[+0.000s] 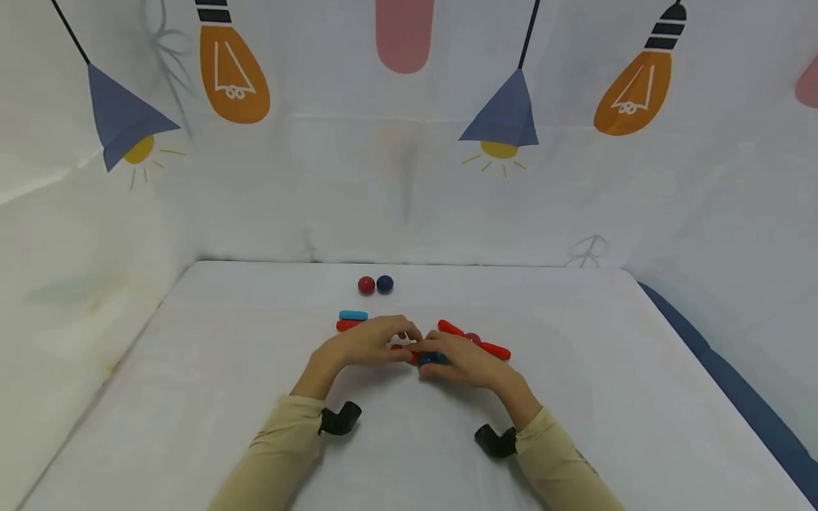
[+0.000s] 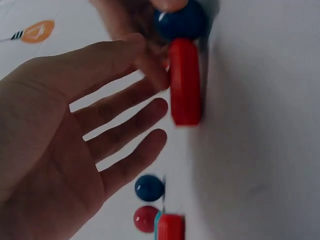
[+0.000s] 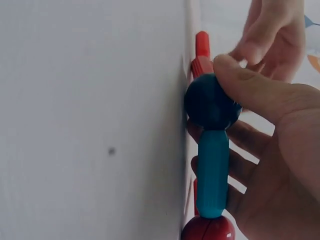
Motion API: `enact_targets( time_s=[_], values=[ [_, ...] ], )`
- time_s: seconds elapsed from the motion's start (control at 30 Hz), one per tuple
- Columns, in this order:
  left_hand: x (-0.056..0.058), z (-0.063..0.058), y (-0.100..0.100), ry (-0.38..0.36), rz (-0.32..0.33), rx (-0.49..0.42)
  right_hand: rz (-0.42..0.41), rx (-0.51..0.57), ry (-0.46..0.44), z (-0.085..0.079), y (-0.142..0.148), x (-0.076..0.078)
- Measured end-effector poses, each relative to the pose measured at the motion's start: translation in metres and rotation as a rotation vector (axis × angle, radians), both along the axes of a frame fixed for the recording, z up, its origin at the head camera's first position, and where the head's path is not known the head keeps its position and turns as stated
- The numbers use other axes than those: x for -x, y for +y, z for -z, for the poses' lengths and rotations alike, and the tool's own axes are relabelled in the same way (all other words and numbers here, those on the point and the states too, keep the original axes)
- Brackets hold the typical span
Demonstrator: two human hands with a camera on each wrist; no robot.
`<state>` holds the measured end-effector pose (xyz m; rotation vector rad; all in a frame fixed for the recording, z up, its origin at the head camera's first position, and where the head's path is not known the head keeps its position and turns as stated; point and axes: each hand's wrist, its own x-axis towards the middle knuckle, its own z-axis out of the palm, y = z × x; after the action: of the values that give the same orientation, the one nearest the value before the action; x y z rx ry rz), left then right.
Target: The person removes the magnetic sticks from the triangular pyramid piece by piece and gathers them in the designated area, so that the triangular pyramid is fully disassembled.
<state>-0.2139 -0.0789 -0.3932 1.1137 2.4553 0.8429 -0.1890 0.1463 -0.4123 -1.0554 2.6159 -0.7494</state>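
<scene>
My right hand [image 1: 463,358] grips a dark blue ball [image 3: 212,102], its thumb on the near side and fingers behind. A light blue rod [image 3: 213,172] joins that ball, with a red ball [image 3: 209,229] at the rod's other end. On the ball's other side a red rod [image 2: 185,82] meets it. My left hand [image 2: 60,135] is beside this red rod, fingers loosely extended and thumb apart from it. One fingertip overlaps the rod's edge; contact is unclear. From above, both hands [image 1: 373,341] cover much of the pieces.
Behind the hands lie a loose red ball [image 1: 366,285] and dark blue ball [image 1: 385,284]. A light blue rod [image 1: 353,315] and a red rod [image 1: 348,326] lie left. To the right, two red rods [image 1: 495,350] flank a red ball [image 1: 473,338].
</scene>
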Motion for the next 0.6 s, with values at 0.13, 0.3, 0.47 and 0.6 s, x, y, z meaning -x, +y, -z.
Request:
enact_targets(
  time_s=[0.13, 0.3, 0.47, 0.6],
  values=[
    [-0.002, 0.006, 0.012, 0.027, 0.02, 0.053, 0.003, -0.01, -0.021, 0.001, 0.001, -0.002],
    [-0.005, 0.015, 0.013, 0.05, -0.001, 0.051, 0.046, -0.008, -0.064, 0.001, 0.001, -0.007],
    [-0.003, 0.013, 0.014, 0.045, -0.007, 0.056, 0.062, 0.032, -0.075, -0.001, 0.0, -0.006],
    [-0.003, 0.01, 0.012, 0.013, -0.024, 0.083, 0.056, 0.03, -0.075, -0.001, -0.002, -0.005]
  ],
)
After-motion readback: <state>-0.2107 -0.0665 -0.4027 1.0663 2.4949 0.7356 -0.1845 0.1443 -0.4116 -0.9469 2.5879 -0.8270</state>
